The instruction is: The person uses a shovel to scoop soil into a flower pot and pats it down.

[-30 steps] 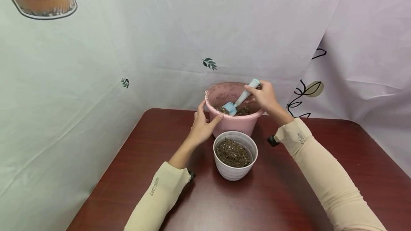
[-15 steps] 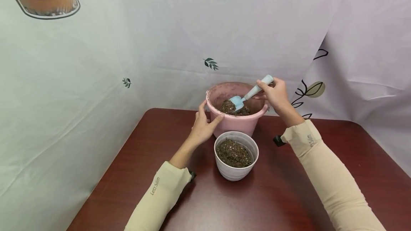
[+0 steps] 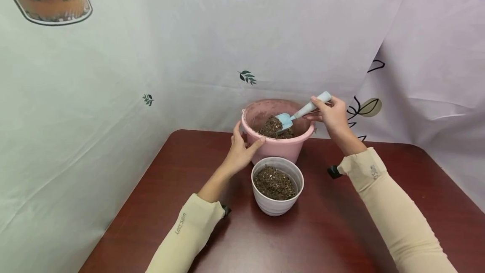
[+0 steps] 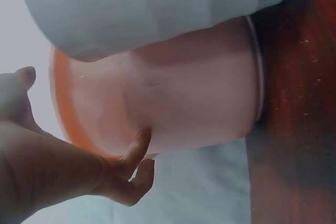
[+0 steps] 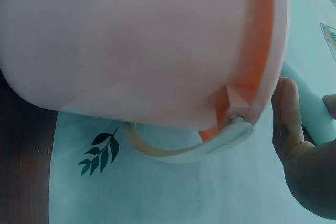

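Observation:
A pink bucket (image 3: 278,148) with dark potting soil (image 3: 270,126) in it stands near the back of the table. My left hand (image 3: 238,153) steadies its left side, thumb at the front rim and bent fingers against the outer wall. My right hand (image 3: 334,118), above the right rim, grips the pale handle of a small light-blue trowel (image 3: 285,120). Inside the bucket the trowel's blade slants down to the left, soil heaped at its tip. Directly in front stands a white ribbed pot (image 3: 276,206), partly filled with soil (image 3: 274,183).
The dark red table (image 3: 250,247) carries both containers. A white printed cloth (image 3: 197,54) hangs close behind the bucket and along the left. The bucket's pale carrying handle (image 5: 194,153) hangs on its outside in the right wrist view.
My right hand has moved right with the trowel, its blade shifting right within the bucket and soil now heaped before it. My left hand stays at the bucket, and the white pot has not moved.

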Tool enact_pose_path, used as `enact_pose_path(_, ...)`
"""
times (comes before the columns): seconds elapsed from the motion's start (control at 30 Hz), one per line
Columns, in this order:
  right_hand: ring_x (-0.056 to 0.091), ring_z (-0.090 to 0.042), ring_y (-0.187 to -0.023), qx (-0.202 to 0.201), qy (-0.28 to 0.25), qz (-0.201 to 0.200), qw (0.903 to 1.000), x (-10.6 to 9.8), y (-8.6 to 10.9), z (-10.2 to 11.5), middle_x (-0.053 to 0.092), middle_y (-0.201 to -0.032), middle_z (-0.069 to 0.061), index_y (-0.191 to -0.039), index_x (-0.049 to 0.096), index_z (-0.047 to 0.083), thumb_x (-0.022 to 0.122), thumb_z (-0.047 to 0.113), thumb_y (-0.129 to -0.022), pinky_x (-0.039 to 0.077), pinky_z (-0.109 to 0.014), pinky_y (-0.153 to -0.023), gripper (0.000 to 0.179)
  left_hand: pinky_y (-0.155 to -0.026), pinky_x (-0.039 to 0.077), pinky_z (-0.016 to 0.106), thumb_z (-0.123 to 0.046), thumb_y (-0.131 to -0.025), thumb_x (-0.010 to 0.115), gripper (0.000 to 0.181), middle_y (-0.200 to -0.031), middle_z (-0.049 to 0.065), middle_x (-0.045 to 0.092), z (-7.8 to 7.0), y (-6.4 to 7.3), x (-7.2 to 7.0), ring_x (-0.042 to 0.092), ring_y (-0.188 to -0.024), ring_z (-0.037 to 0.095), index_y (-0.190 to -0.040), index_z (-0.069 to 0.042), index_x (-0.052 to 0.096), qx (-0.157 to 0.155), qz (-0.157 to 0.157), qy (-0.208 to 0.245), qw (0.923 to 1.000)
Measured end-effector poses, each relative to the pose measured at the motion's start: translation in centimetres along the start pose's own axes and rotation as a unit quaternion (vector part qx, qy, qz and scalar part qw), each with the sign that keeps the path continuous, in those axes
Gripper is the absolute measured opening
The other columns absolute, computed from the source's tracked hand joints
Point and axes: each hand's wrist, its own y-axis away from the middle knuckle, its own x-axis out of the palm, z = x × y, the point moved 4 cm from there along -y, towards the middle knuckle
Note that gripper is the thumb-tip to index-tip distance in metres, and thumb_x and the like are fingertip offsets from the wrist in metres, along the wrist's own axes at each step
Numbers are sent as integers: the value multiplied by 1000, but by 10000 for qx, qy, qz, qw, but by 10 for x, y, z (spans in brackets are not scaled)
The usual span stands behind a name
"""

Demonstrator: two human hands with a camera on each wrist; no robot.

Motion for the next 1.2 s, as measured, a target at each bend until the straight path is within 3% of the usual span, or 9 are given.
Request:
enact_pose_path(0.07, 72, -18, -61, 27, -140, 32, 9999, -3, 2, 2, 71, -75, -7, -96, 56, -5, 69, 12, -94, 57, -29, -59, 22, -97, 47, 48, -34, -94, 66, 95, -144, 31, 27, -2, 3, 1, 56, -115, 41, -156, -6, -1, -87, 65, 258, 9996)
enact_pose_path(0.2, 72, -19, -63, 6, -282, 135, 9995, -7, 6, 10, 72, -78, -8, -97, 56, -6, 71, 14, -92, 58, -30, -61, 25, -102, 43, 49, -35, -95, 65, 93, -149, 30, 26, -1, 11, 5, 51, -124, 42, -155, -5, 0, -617, 192, 688, 9955)
enact_pose_path(0.37, 73, -23, -66, 78, -774, 322, 9965, -8, 16, 22, 72, -79, -12, -96, 57, -6, 71, 12, -92, 58, -33, -64, 23, -102, 43, 49, -39, -94, 66, 90, -150, 30, 25, -3, 27, 4, 51, -126, 40, -155, -6, 9, -969, 481, 436, 9932)
enact_pose_path(0.43, 73, -25, -67, 187, -1008, 432, 9938, -9, 21, 25, 70, -80, -13, -96, 58, -6, 70, 10, -92, 58, -34, -65, 21, -102, 43, 50, -38, -93, 67, 89, -151, 28, 26, -5, 31, 3, 50, -126, 40, -155, -6, 11, -971, 771, 387, 9915)
enact_pose_path(0.57, 73, -27, -67, 316, -1316, 606, 9889, -10, 31, 28, 69, -80, -15, -95, 59, -6, 69, 7, -93, 58, -35, -65, 17, -108, 37, 50, -38, -92, 69, 91, -158, 20, 22, -7, 37, 3, 42, -135, 37, -156, -7, 11, -951, 1667, 157, 9813)
enact_pose_path(0.73, 73, -27, -67, 325, -1495, 784, 9851, -13, 47, 34, 70, -79, -15, -95, 60, -5, 67, 5, -94, 58, -35, -63, 12, -114, 27, 49, -41, -83, 79, 105, -158, 20, 22, -3, 41, 6, 23, -146, 31, -157, -10, 11, -642, 2603, -599, 9615)
enact_pose_path(0.9, 73, -27, -68, 356, -1298, 1020, 9856, -17, 65, 36, 72, -80, -15, -95, 60, -4, 62, 5, -97, 58, -34, -63, 9, -117, 21, 45, -29, -76, 87, 111, -159, 17, 18, 2, 45, 12, 17, -147, 24, -156, -11, 11, -380, 3341, -810, 9383)
enact_pose_path(1.03, 73, -27, -67, 312, -883, 1255, 9877, -16, 76, 32, 73, -81, -15, -95, 62, -2, 58, 4, -99, 58, -34, -61, 8, -118, 18, 45, -25, -74, 88, 115, -161, 14, 12, 3, 47, 13, 12, -149, 22, -156, -11, 10, -253, 3556, -976, 9292)
enact_pose_path(1.2, 73, -23, -68, 288, -314, 1329, 9902, -16, 84, 22, 74, -82, -13, -95, 63, -1, 59, 3, -99, 58, -34, -61, 7, -117, 19, 45, -25, -74, 88, 114, -160, 15, 13, 2, 46, 14, 13, -149, 24, -156, -8, 10, -207, 3527, -1140, 9285)
